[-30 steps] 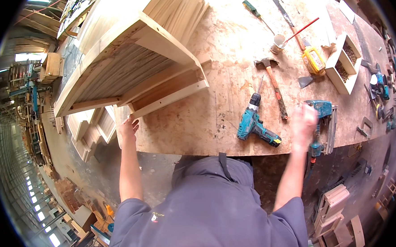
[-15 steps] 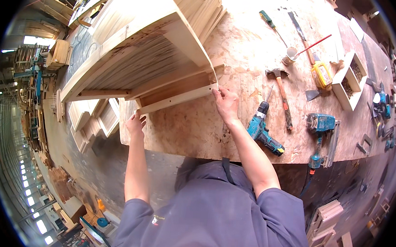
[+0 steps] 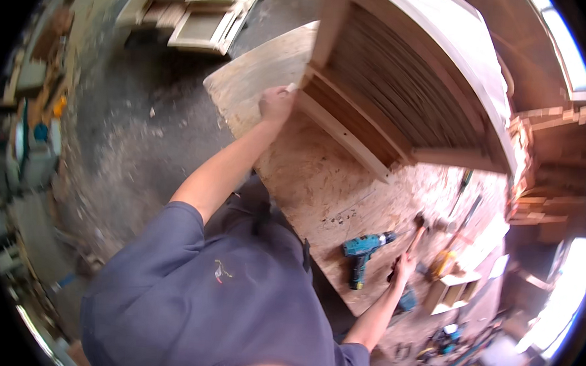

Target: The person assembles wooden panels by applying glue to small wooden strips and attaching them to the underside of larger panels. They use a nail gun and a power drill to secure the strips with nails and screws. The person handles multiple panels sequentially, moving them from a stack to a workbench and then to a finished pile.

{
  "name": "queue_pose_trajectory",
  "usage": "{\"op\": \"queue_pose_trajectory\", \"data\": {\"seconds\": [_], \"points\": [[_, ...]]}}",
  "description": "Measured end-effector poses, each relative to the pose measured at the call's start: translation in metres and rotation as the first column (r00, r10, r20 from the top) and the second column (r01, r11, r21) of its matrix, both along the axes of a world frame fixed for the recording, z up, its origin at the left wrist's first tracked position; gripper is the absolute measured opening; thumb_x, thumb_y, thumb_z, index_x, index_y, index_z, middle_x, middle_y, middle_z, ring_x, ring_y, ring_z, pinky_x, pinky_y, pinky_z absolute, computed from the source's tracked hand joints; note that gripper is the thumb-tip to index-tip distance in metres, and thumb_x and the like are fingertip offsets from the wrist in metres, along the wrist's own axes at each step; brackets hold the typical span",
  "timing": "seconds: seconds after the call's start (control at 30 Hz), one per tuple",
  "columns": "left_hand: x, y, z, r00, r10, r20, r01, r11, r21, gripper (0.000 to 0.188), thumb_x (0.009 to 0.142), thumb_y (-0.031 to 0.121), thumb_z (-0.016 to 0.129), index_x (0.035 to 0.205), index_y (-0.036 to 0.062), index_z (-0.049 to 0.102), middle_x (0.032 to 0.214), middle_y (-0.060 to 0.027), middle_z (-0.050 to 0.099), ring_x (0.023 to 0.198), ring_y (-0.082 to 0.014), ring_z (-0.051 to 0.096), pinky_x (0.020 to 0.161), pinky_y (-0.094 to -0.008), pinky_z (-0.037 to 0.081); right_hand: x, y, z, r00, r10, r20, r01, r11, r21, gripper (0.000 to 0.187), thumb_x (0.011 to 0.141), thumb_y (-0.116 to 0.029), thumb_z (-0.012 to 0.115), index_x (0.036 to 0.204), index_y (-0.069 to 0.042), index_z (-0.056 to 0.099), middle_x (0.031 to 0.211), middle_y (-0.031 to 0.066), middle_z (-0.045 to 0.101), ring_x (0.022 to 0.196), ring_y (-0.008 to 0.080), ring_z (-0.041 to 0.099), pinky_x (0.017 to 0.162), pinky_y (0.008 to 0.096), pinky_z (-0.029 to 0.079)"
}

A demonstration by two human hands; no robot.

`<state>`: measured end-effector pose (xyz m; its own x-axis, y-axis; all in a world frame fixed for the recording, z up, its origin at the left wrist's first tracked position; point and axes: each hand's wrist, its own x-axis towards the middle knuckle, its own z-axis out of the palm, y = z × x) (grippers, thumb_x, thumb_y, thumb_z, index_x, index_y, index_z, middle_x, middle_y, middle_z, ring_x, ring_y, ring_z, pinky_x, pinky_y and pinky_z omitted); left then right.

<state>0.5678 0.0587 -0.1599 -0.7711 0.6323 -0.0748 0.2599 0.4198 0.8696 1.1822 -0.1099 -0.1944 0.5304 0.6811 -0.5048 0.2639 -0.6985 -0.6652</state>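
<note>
Curled around the handle of a hammer (image 3: 415,240), the right hand (image 3: 405,264) has its fingers pressed together over the table (image 3: 322,194), with the hammer's head pointing away from the person. Blur hides the fingertips of the left hand (image 3: 275,106), at the near corner of a wooden frame (image 3: 414,77); whether they pinch it, I cannot tell. That frame stands tilted on the table. Between the hands lies a teal drill (image 3: 364,245); a divided box (image 3: 452,291) sits beyond the right hand.
</note>
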Motion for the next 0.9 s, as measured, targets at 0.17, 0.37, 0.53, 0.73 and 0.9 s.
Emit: {"op": "queue_pose_trajectory", "data": {"seconds": [0.17,0.37,0.53,0.73,0.9], "points": [[0.024,-0.009,-0.007,0.955,0.126,0.269,-0.158,0.982,0.1,0.045,0.077,0.028,0.083,0.113,0.0065,0.068,0.11,-0.0165,0.068,0.105,-0.0325,0.064,0.086,-0.0429,0.052,-0.07,0.004,0.139,0.701,0.407,0.586,-0.549,0.833,0.077,0.017,0.091,-0.014,0.064,0.096,-0.002,0.053,0.062,0.0032,0.05,0.051,0.012,0.049,0.047,0.0305,0.043],[0.039,-0.009,0.012,0.802,0.268,0.534,-0.311,0.95,-0.01,0.072,0.069,0.031,0.088,0.127,0.0033,0.055,0.12,-0.017,0.065,0.112,-0.031,0.062,0.093,-0.0406,0.052,-0.379,0.121,0.31,0.147,0.826,0.545,-0.965,0.24,-0.104,0.048,0.093,0.0,0.057,0.141,-0.001,0.049,0.07,0.0113,0.061,0.064,0.0184,0.063,0.059,0.0316,0.05],[0.013,-0.01,0.015,0.614,0.23,0.755,-0.207,0.97,-0.127,0.082,0.065,0.033,0.089,0.132,0.0022,0.053,0.121,-0.0154,0.066,0.113,-0.0282,0.063,0.095,-0.0387,0.052,-0.58,0.234,0.312,-0.456,0.756,0.47,-0.885,-0.331,-0.327,0.05,0.094,-0.005,0.057,0.141,-0.018,0.054,0.078,0.0178,0.066,0.063,0.0256,0.062,0.065,0.0374,0.051],[0.012,-0.008,0.024,0.6,0.294,0.744,-0.277,0.949,-0.151,0.088,0.058,0.035,0.09,0.13,-0.0008,0.053,0.114,-0.0193,0.069,0.107,-0.0316,0.067,0.092,-0.0402,0.054,-0.691,0.245,0.295,-0.789,0.511,0.341,-0.554,-0.352,-0.754,0.053,0.086,-0.004,0.06,0.136,-0.023,0.059,0.077,0.0193,0.066,0.078,0.0348,0.068,0.073,0.0481,0.052],[0.016,-0.008,0.018,0.615,0.263,0.743,-0.261,0.957,-0.123,0.088,0.059,0.032,0.09,0.131,-0.0014,0.051,0.114,-0.0202,0.068,0.107,-0.0326,0.066,0.093,-0.0408,0.053,-0.689,0.248,0.29,-0.897,0.429,0.111,-0.324,-0.465,-0.824,0.051,0.086,-0.005,0.061,0.134,-0.021,0.061,0.081,0.0209,0.067,0.082,0.0369,0.068,0.077,0.0501,0.052]]}}
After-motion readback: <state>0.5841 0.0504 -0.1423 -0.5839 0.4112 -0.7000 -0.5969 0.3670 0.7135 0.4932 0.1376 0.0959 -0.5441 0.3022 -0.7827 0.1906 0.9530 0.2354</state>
